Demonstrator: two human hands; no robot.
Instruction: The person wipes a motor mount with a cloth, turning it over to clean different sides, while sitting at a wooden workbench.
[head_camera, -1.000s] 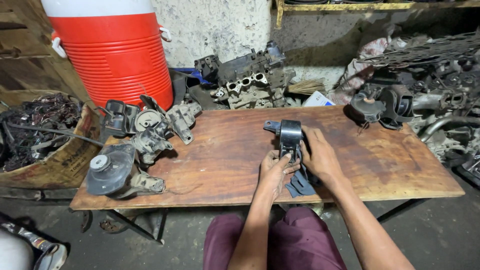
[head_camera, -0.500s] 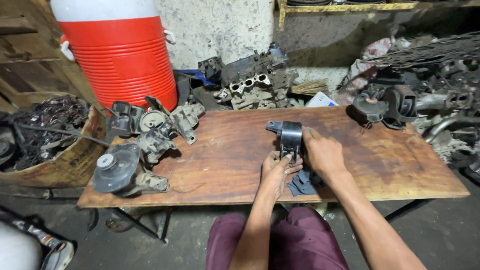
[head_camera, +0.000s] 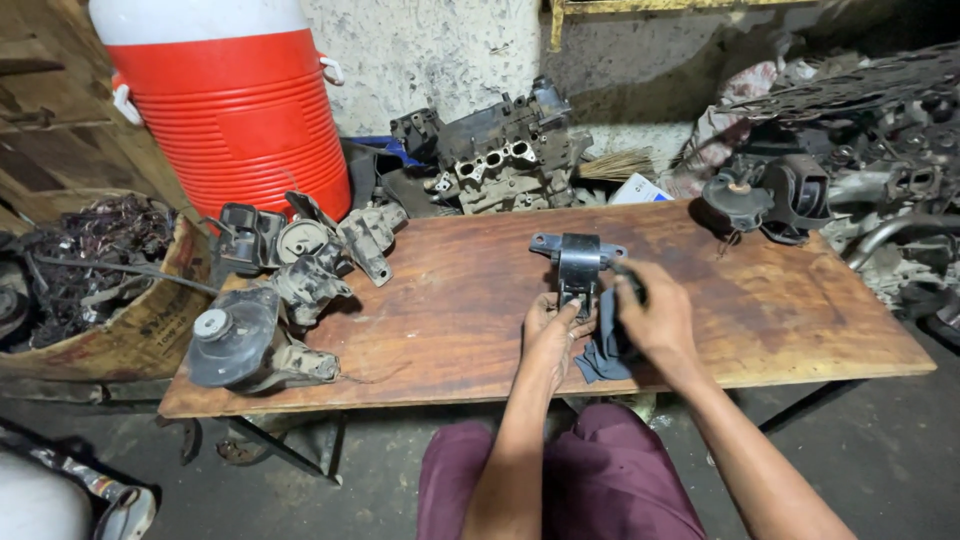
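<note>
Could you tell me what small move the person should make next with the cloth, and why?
Probably draw the dark cloth in the right hand down the right side of the black engine mount. The left hand steadies the mount upright on the wooden table, and the cloth already lies against that side, so a wipe there seems the natural next stroke.

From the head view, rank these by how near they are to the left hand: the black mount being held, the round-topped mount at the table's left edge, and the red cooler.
1. Black mount: in the left hand, mid-table.
2. Round-topped mount: at the table's left edge.
3. Red cooler: far left, behind the table against the wall.
</note>
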